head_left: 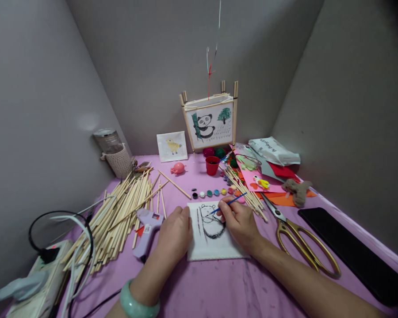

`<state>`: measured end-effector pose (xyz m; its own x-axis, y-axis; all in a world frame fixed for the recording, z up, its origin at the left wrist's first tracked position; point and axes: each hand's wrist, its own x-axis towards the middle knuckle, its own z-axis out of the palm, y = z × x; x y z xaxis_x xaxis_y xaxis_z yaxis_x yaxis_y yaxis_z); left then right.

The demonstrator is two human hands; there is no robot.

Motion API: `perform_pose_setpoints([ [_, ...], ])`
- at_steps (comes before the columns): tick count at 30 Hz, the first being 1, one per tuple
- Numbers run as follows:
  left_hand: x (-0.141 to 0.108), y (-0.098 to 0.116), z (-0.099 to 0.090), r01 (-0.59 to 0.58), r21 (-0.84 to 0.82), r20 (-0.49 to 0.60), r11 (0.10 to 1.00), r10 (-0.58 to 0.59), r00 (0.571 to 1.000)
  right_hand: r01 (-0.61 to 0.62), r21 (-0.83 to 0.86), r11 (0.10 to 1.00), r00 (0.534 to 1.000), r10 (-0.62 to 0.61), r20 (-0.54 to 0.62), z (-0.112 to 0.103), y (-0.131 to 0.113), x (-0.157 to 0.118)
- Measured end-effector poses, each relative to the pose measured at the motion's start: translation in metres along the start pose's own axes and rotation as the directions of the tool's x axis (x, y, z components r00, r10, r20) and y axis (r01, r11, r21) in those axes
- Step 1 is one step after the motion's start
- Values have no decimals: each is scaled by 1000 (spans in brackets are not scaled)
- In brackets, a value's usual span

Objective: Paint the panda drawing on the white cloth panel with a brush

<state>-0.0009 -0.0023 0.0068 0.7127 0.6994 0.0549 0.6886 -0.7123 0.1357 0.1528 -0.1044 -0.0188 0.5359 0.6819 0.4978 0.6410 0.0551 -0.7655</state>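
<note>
A white canvas panel (215,250) lies flat on the purple tablecloth, bearing a black panda drawing whose lower body has a thick dark outline. My left hand (176,230) grips the panel's left edge, its fingers together and curled; a green bangle (139,302) circles that wrist. In my right hand (240,221) is a thin blue paintbrush (234,199), pinched between thumb and fingers. The brush's tip is over the panda's face; whether it touches cannot be made out. Just beyond the panel runs a strip of small paint pots (216,193).
Wooden sticks (129,212) and a lilac glue gun (149,232) lie left, near a power strip (43,282) with cables. Gold-handled scissors (296,238) and a black slab (348,251) lie right. Behind stand a red cup (212,166) and a hanging panda lantern (210,123).
</note>
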Motion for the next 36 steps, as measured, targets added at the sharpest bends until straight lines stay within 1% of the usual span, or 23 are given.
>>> perform_pose_setpoints([
  [3, 0, 0, 1, -1, -7, -9, 1000, 1, 1000, 1, 7, 1000, 1000, -1, -12, -1, -1, 0],
  [11, 0, -2, 4, -15, 2, -18, 1000, 15, 1000, 11, 26, 1000, 1000, -11, 7, 2, -1, -1],
  [15, 0, -3, 4, -14, 3, -16, 1000, 14, 1000, 33, -17, 999, 999, -33, 1, 1, 0, -1],
  [22, 0, -2, 2, -4, 0, -6, 1000, 4, 1000, 107, -114, 988, 993, -111, -36, -2, 0, -1],
  [28, 1, -2, 4, -5, 0, -1, 1000, 5, 1000, 138, -125, 983, 988, -145, -49, -2, 0, 0],
  [36, 0, -2, 3, -2, 2, 6, 1000, 2, 1000, 183, -194, 964, 975, -203, -90, -5, 5, 2],
])
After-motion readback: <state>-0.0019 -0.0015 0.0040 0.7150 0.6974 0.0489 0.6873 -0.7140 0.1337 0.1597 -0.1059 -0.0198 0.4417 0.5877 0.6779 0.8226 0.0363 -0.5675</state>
